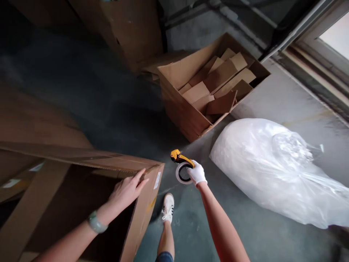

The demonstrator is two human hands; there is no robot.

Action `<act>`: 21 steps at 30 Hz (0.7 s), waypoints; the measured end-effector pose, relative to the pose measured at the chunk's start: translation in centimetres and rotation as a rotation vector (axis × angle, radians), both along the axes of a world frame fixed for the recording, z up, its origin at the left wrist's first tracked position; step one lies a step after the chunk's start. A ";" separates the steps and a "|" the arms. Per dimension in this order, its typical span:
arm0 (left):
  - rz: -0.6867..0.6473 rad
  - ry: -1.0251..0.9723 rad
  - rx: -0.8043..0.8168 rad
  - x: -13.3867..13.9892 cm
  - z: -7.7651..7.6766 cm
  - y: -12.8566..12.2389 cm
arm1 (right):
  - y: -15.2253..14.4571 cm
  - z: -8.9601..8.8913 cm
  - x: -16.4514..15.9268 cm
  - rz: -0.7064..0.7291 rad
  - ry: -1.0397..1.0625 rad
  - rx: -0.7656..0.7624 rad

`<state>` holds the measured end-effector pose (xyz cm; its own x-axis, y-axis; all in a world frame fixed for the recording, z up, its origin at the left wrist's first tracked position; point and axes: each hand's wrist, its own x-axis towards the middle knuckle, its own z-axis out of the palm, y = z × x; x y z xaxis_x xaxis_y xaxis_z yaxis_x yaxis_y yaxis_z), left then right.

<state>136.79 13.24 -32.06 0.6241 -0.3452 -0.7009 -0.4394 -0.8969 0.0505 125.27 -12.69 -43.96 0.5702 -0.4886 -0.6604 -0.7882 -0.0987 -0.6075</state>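
While the left hand (127, 190) lies flat, fingers spread, on the upper rim of a large open cardboard box (141, 214) at the lower left of the floor (196, 233), the right hand (196, 173) — gloved in white — is closed around the handle of a tape dispenser (182, 165). The dispenser has a yellow-orange frame and carries a roll of clear tape; it is held in the air just beside the box's right corner, apart from the cardboard. A pale bracelet (96, 222) circles the left wrist. The box's near flap is raised, and its inside is dark. Below the dispenser, one foot in a white sneaker (168, 207) stands on the floor, close to the box's right wall. Toward the far edge of the floor sits a second open carton (180, 105) filled with loose cardboard pieces (218, 82) — stacked flat and overlapping. Just right of it, a bulging bag of clear plastic (275, 167) lies on the floor, near the right hand but not touching it. More cardboard (128, 29) stands at the far left corner.
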 end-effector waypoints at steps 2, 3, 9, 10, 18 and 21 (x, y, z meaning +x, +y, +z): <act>-0.104 0.004 0.108 0.8 1.2 -0.2 | 1.7 -1.1 1.5 0.038 -0.047 0.051; -0.148 0.014 0.130 1.3 1.7 -0.2 | 2.6 -1.5 2.1 0.064 -0.075 0.086; -0.302 0.146 -0.175 7.0 0.5 0.5 | 5.4 -3.9 2.3 0.187 -0.243 0.345; -0.299 0.221 -0.251 8.2 -0.4 0.5 | 5.4 -4.5 2.0 0.174 -0.275 0.387; -0.373 0.438 -0.426 14.3 -9.6 -2.2 | 4.8 -9.4 1.3 0.138 -0.344 0.424; -0.556 0.458 -0.370 14.7 -10.6 -3.5 | 4.7 -9.6 1.6 0.132 -0.350 0.439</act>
<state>151.46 9.71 -42.66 -0.0283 -0.7801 -0.6250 -0.6803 -0.4431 0.5839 126.87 -7.99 -53.53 0.8287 -0.1208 -0.5465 -0.5313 0.1373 -0.8360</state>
